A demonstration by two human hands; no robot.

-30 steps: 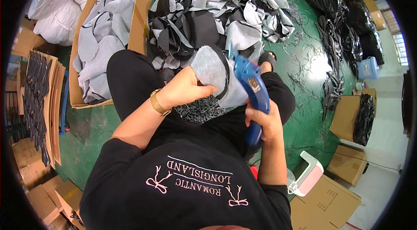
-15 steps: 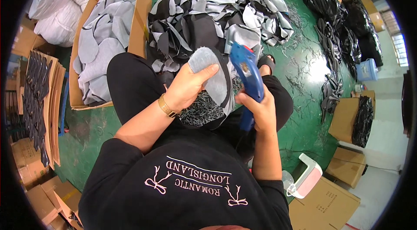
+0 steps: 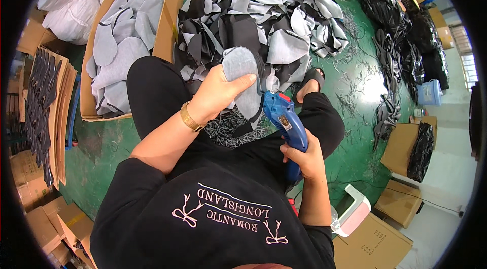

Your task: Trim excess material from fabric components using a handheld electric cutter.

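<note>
My left hand (image 3: 218, 95) grips a grey sole-shaped fabric piece (image 3: 242, 83), holding it upright over my lap. My right hand (image 3: 302, 156) is closed around the handle of a blue electric cutter (image 3: 285, 126), whose front end meets the lower right edge of the grey piece. Black and grey trimmings (image 3: 231, 129) lie on my lap under both. A gold bracelet sits on my left wrist.
A big heap of black, grey and white fabric scraps (image 3: 264, 20) lies on the green floor ahead. A cardboard box (image 3: 170, 20) of grey cut pieces stands to the left. Black stacks on cardboard at far left, cartons and a white stool (image 3: 352, 210) at right.
The blue cutter has dropped from the top right edge of the grey piece to its lower right edge. My left hand has turned the piece more upright.
</note>
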